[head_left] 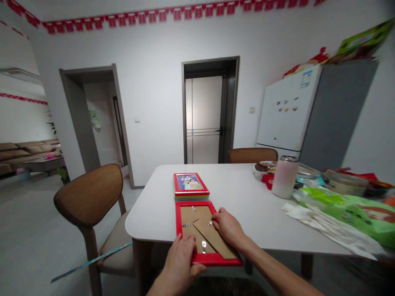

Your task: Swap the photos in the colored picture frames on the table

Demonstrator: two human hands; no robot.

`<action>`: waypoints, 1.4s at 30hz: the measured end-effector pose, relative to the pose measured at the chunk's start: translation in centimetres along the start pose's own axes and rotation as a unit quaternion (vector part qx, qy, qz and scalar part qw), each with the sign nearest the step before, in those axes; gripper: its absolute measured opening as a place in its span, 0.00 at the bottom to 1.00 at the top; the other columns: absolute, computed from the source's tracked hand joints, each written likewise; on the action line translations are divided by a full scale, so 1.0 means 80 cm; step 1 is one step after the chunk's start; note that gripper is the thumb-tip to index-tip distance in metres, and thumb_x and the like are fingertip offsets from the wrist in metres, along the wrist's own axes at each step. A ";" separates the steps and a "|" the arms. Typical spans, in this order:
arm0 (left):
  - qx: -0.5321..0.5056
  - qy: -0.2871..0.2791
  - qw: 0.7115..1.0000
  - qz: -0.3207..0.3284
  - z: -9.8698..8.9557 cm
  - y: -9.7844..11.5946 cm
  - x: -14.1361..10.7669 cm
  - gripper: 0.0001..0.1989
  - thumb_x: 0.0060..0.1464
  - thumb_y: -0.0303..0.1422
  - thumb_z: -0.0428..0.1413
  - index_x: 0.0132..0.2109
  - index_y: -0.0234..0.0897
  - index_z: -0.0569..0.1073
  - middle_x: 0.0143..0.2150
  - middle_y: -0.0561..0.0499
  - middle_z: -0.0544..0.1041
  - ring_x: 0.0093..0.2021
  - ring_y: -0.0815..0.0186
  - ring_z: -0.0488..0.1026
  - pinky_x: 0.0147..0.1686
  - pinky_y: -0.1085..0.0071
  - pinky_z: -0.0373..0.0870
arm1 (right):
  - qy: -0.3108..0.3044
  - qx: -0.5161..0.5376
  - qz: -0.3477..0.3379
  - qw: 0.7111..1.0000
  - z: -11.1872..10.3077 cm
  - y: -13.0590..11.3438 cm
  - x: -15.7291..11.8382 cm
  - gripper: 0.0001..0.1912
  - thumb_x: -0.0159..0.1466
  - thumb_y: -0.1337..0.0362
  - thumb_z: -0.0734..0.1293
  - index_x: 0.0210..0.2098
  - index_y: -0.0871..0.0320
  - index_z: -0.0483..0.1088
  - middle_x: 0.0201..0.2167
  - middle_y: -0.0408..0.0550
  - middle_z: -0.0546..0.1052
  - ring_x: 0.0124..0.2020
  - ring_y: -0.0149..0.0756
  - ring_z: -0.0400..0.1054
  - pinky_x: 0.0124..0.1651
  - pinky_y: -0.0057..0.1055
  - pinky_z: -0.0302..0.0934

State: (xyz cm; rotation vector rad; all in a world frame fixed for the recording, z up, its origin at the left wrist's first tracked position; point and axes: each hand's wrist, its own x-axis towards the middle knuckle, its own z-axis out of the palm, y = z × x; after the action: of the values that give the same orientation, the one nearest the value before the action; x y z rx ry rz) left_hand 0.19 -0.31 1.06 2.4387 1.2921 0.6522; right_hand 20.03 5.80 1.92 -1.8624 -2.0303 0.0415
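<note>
At a white table [243, 197], gripping a red frame [219, 259] with left hand [181, 257], holding right hand [228, 228] narrow at metal clip [210, 223].

White walls surround the white table [247, 205], with red bunting [152, 17] high above it. Behind it stand a pale door [204, 119] and a grey-sided fridge [288, 107]; to its left, a brown chair [90, 195] on grey floor [31, 222]. Farther left of it sits what seems a beige sofa [21, 153].
</note>
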 end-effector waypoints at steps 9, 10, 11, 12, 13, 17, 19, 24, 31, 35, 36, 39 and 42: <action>-0.030 0.021 0.999 0.008 -0.001 -0.004 0.004 0.28 0.35 0.31 0.63 0.47 0.31 0.66 0.39 0.46 0.72 0.42 0.60 0.67 0.55 0.57 0.48 | -0.025 0.088 -0.107 0.990 -0.014 -0.008 -0.021 0.14 0.53 0.63 0.61 0.38 0.53 0.71 0.46 0.51 0.66 0.47 0.39 0.59 0.48 0.32 0.51; -0.032 0.020 0.999 0.007 -0.001 -0.005 0.004 0.29 0.34 0.32 0.63 0.47 0.30 0.65 0.38 0.46 0.72 0.42 0.60 0.67 0.55 0.57 0.48 | -0.054 0.118 -0.148 0.980 -0.015 -0.011 -0.027 0.13 0.51 0.63 0.62 0.36 0.53 0.72 0.47 0.49 0.65 0.49 0.39 0.57 0.50 0.32 0.50; -0.035 0.020 0.999 0.007 0.000 -0.006 0.005 0.29 0.35 0.32 0.62 0.47 0.31 0.65 0.38 0.47 0.72 0.42 0.60 0.67 0.55 0.57 0.48 | -0.083 0.147 -0.180 0.969 -0.015 -0.015 -0.032 0.12 0.50 0.64 0.63 0.34 0.53 0.73 0.48 0.48 0.65 0.49 0.38 0.57 0.51 0.31 0.50; -0.039 0.022 0.999 0.007 0.000 -0.007 0.005 0.29 0.35 0.32 0.62 0.47 0.31 0.65 0.38 0.47 0.72 0.42 0.60 0.67 0.55 0.57 0.48 | -0.106 0.172 -0.197 0.959 -0.016 -0.019 -0.036 0.11 0.50 0.65 0.63 0.33 0.53 0.74 0.47 0.48 0.65 0.48 0.37 0.58 0.51 0.31 0.50; -0.042 0.023 0.999 0.008 0.001 -0.007 0.005 0.29 0.35 0.32 0.62 0.47 0.32 0.65 0.38 0.47 0.72 0.43 0.60 0.66 0.55 0.57 0.47 | -0.120 0.189 -0.202 0.953 -0.016 -0.024 -0.039 0.11 0.49 0.66 0.63 0.32 0.53 0.74 0.46 0.47 0.66 0.47 0.36 0.58 0.50 0.30 0.51; -0.054 0.022 0.998 0.007 0.005 -0.009 0.004 0.28 0.36 0.32 0.61 0.48 0.32 0.65 0.42 0.45 0.71 0.46 0.59 0.65 0.55 0.57 0.46 | -0.124 0.195 -0.188 0.955 -0.012 -0.037 -0.043 0.11 0.48 0.69 0.63 0.29 0.53 0.74 0.43 0.47 0.67 0.45 0.36 0.60 0.49 0.32 0.52; -0.058 0.021 0.998 0.002 0.006 -0.009 0.004 0.29 0.36 0.32 0.61 0.48 0.31 0.65 0.45 0.43 0.70 0.48 0.57 0.63 0.55 0.56 0.45 | -0.103 0.182 -0.187 0.960 -0.007 -0.040 -0.042 0.09 0.49 0.68 0.63 0.28 0.53 0.74 0.41 0.47 0.69 0.43 0.36 0.61 0.47 0.32 0.53; -0.067 0.031 0.997 0.010 0.009 -0.011 0.001 0.30 0.35 0.30 0.61 0.49 0.33 0.63 0.41 0.45 0.71 0.47 0.58 0.65 0.55 0.56 0.46 | -0.046 0.187 -0.173 0.966 0.011 -0.043 -0.026 0.10 0.52 0.63 0.62 0.32 0.54 0.73 0.38 0.47 0.71 0.41 0.35 0.62 0.45 0.30 0.54; -0.085 0.035 0.996 0.014 0.008 -0.010 0.004 0.28 0.32 0.29 0.63 0.45 0.33 0.66 0.45 0.45 0.70 0.48 0.57 0.63 0.54 0.56 0.48 | -0.017 0.116 -0.131 0.984 0.034 -0.080 0.017 0.11 0.54 0.64 0.60 0.29 0.57 0.74 0.30 0.48 0.73 0.34 0.33 0.64 0.38 0.27 0.53; -0.085 0.037 0.996 0.014 0.002 -0.004 0.004 0.28 0.31 0.27 0.63 0.44 0.33 0.66 0.45 0.46 0.70 0.47 0.57 0.64 0.54 0.55 0.48 | 0.000 0.072 -0.092 0.993 0.044 -0.091 0.026 0.11 0.54 0.65 0.60 0.25 0.58 0.73 0.26 0.48 0.73 0.29 0.31 0.64 0.32 0.25 0.52; -0.085 0.038 0.996 0.010 0.001 -0.003 0.003 0.29 0.31 0.27 0.63 0.45 0.33 0.66 0.45 0.45 0.70 0.47 0.57 0.64 0.54 0.55 0.48 | 0.003 0.069 -0.086 0.994 0.046 -0.090 0.028 0.11 0.54 0.65 0.59 0.25 0.58 0.73 0.27 0.48 0.74 0.29 0.31 0.64 0.31 0.25 0.51; -0.079 0.035 0.996 -0.002 0.002 -0.002 0.003 0.32 0.31 0.26 0.63 0.47 0.32 0.64 0.44 0.43 0.70 0.47 0.56 0.65 0.54 0.52 0.47 | 0.013 0.059 -0.065 0.996 0.047 -0.082 0.037 0.12 0.55 0.62 0.59 0.28 0.58 0.73 0.29 0.49 0.74 0.31 0.31 0.64 0.32 0.25 0.51; -0.070 0.034 0.997 0.003 0.008 -0.008 0.004 0.31 0.31 0.28 0.64 0.47 0.32 0.65 0.42 0.43 0.71 0.47 0.55 0.65 0.54 0.50 0.46 | 0.026 0.040 -0.018 0.999 0.047 -0.066 0.054 0.16 0.58 0.60 0.56 0.30 0.60 0.72 0.32 0.53 0.73 0.33 0.34 0.64 0.34 0.27 0.52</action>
State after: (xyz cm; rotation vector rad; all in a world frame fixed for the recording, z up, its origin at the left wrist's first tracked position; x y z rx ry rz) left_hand 0.23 0.26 0.32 2.3280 1.2208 0.8051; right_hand 13.71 10.19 1.00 -1.7605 -1.9961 0.0639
